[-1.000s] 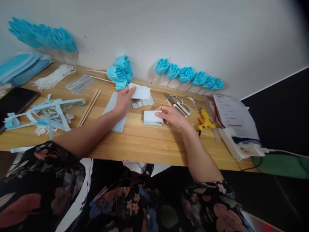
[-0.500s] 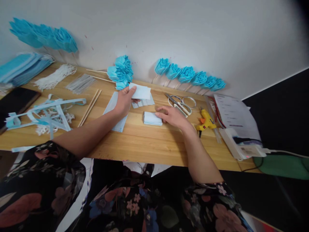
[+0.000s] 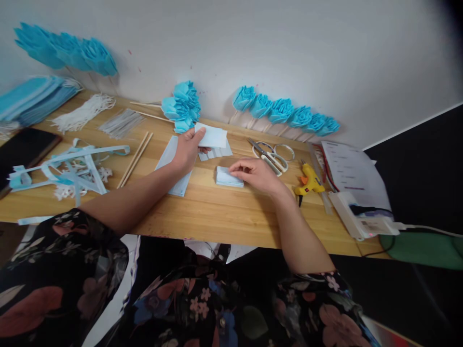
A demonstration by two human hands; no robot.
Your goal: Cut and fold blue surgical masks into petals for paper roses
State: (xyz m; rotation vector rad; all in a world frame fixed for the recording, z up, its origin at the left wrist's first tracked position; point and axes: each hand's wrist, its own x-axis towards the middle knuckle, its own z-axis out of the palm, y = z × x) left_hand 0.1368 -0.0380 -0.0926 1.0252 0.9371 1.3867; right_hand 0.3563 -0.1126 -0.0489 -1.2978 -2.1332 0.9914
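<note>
Head view: from where I stand, the small stack of cut mask-fabric pieces (image 3: 229,180) lies on the bench (image 3: 217,217), just under the fingertips of the right hand (image 3: 257,174), its long axis from left to right. This hand is the nearer one. The left hand (image 3: 187,149), beyond and to the left, pinches pale rectangular pieces (image 3: 213,137). Whether the right fingers grip anything, I cannot tell. One second ago the stack's top was raised at the right thumb; now it lies flatter, and the right fingertips reach farther left over it.
</note>
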